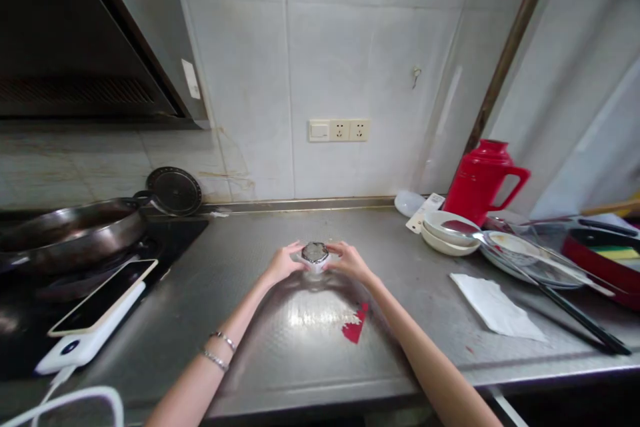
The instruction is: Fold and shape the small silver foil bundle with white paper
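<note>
A small round container stands on the steel counter straight ahead of me. Its top is grey with a dark, uneven rim, and its body looks pale or clear; the contents are too small to make out. My left hand curves around its left side, thumb in front and fingers behind. On the opposite side my right hand grips it the same way. A torn red patch lies on the counter nearer to me, below the right hand.
On the left, a pan sits on the black stove beside a phone and a cabled white power bank. To the right are a red thermos, stacked bowls, a white tissue, a black-handled utensil and a red pan.
</note>
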### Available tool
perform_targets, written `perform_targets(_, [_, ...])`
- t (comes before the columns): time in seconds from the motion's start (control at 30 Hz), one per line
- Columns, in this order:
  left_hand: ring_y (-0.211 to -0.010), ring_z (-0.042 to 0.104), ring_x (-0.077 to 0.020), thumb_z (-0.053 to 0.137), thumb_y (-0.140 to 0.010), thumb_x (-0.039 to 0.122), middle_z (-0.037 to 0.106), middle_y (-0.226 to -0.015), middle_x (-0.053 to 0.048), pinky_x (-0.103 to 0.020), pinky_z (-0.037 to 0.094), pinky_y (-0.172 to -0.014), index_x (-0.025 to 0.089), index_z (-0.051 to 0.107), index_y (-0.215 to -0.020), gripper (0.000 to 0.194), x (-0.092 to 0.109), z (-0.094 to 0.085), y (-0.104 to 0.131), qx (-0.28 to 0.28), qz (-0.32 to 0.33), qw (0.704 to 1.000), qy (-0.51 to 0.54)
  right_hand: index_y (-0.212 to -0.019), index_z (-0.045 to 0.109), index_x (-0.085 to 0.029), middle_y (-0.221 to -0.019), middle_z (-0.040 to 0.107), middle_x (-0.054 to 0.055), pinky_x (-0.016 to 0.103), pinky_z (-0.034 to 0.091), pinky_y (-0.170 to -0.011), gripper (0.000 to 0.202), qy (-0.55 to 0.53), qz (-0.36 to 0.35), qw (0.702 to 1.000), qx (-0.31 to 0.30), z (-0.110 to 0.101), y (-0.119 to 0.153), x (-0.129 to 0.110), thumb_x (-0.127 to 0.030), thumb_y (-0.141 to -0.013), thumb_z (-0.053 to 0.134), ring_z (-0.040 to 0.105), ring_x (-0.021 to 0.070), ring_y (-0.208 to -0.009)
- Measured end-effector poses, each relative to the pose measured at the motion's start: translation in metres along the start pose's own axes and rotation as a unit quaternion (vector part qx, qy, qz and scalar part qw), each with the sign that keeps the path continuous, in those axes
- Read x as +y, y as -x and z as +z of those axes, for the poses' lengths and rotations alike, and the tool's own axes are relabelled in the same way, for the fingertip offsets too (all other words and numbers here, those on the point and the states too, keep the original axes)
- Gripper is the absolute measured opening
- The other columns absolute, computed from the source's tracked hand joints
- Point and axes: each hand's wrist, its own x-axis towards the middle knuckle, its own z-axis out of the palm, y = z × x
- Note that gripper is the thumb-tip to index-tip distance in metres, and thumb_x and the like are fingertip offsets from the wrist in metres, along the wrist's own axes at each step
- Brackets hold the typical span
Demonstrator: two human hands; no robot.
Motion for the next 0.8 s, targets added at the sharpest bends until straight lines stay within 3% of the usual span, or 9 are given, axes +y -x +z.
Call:
perform_targets(0.13, [-0.132, 0.042, -0.0285, 0.08, -0.053, 0.024, 0.062, -0.124, -0.011, -0.042, 0.03, -0.112, 0.018, 0.068, -0.113, 0.061, 0.003, 0.025, -0.002, -0.021, 0.017, 1.0, 0.006, -0.115, 0.067, -0.018, -0.105, 0.071, 0.01, 0.036, 0.049, -0.084, 0.059, 0.006, 0.035, 0.999, 0.001, -0.013, 0.021, 0.009, -0.04, -0.061, 0.079, 0.063, 0.0267, -0.096])
perform_targets(0.23, [-0.132, 0.041, -0.0285, 0.08, -0.054, 0.025, 0.062, -0.125, -0.008, -0.042, 0.029, -0.113, 0.02, 0.068, -0.113, 0.06, 0.0, 0.033, 0.0, -0.03, 0.022, 0.999, -0.003, -0.115, 0.067, -0.017, -0.103, 0.07, 0.011, 0.037, 0.049, -0.086, 0.06, -0.009, 0.054, 0.998, -0.005, -0.013, 0.027, 0.014, -0.039, -0.061, 0.08, 0.063, 0.0274, -0.098])
perform_targets(0.4, [-0.131, 0.043, -0.0277, 0.079, -0.056, 0.025, 0.063, -0.122, -0.009, -0.041, 0.032, -0.111, 0.019, 0.068, -0.113, 0.058, -0.006, 0.033, 0.002, -0.035, 0.03, 0.999, -0.023, -0.116, 0.066, -0.016, -0.105, 0.069, 0.011, 0.038, 0.048, -0.089, 0.065, -0.032, 0.058, 0.998, -0.005, -0.006, 0.025, 0.022, -0.036, -0.056, 0.082, 0.065, 0.0266, -0.096])
perform_targets(0.8, [-0.13, 0.044, -0.028, 0.081, -0.055, 0.029, 0.065, -0.121, -0.008, -0.04, 0.033, -0.11, 0.022, 0.071, -0.108, 0.054, -0.01, 0.034, 0.002, -0.027, 0.022, 0.998, -0.047, -0.118, 0.065, -0.02, -0.105, 0.069, 0.01, 0.037, 0.047, -0.087, 0.065, 0.008, 0.046, 0.999, -0.022, -0.005, 0.022, 0.023, -0.039, -0.059, 0.08, 0.064, 0.0261, -0.095])
